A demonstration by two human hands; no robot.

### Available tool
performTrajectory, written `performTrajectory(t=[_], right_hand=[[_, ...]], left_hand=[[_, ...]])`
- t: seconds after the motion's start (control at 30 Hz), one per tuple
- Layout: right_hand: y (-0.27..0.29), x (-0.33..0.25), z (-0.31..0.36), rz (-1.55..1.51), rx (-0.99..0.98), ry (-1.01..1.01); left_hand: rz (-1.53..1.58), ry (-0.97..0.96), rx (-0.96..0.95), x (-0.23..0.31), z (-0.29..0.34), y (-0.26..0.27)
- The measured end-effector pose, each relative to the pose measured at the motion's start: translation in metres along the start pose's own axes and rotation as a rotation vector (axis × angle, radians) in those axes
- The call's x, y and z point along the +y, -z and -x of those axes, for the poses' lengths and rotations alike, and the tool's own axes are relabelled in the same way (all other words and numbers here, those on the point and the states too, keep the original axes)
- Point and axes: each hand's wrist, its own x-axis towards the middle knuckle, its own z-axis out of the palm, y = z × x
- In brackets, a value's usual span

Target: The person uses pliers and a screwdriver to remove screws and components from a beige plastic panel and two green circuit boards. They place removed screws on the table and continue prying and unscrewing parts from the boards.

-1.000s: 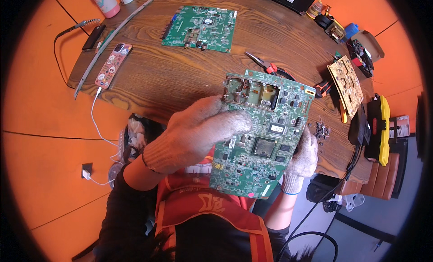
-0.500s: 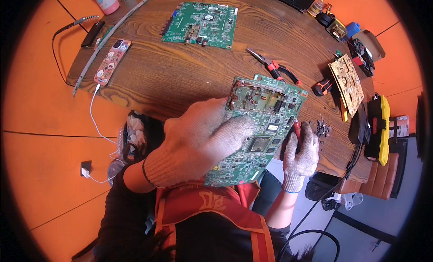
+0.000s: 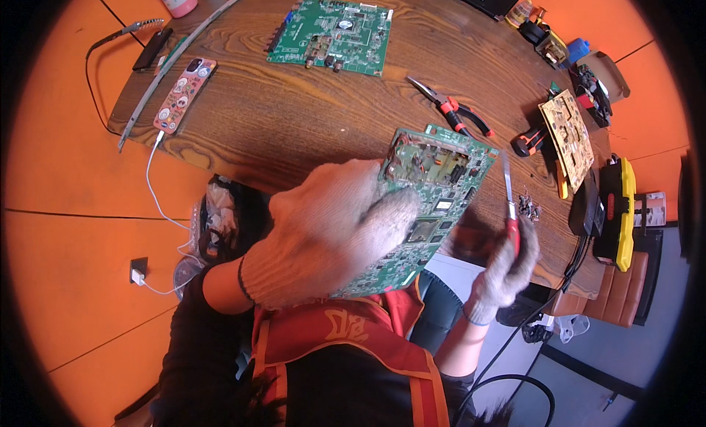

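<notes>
a green circuit board (image 3: 435,212), tilted above the near edge of the worktop (image 3: 294,107), is gripped at its left by the left hand (image 3: 334,232); the right hand (image 3: 507,269) curls around a red-handled blade (image 3: 512,234), clear of the board. mounted chips (image 3: 423,230) and loose dark bits (image 3: 528,206) suggest work partway.

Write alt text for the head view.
A gloved left hand holds a green circuit board; the gloved right hand holds a red-handled tool with a slim metal blade. Needle-nose pliers and a second green circuit board lie beyond on the wood-grain table.
</notes>
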Motion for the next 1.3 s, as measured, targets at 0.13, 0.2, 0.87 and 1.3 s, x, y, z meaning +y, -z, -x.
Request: performTrajectory(t=[0.13, 0.2, 0.87, 1.3], right_hand=[[0.015, -0.023, 0.005, -0.011, 0.062, -0.106], [0.019, -0.031, -0.001, -0.003, -0.017, -0.104], [-0.003, -0.068, -0.067, 0.398, -0.655, 0.118], [-0.021, -0.103, -0.113, 0.540, -0.896, 0.080]], left_hand=[[0.278, 0.285, -0.253, -0.021, -0.028, -0.003], [0.136, 0.162, -0.254, -0.043, -0.048, -0.008], [-0.381, 0.373, -0.668, -0.058, -0.104, -0.014], [-0.461, -0.280, -0.682, -0.090, -0.103, -0.014]])
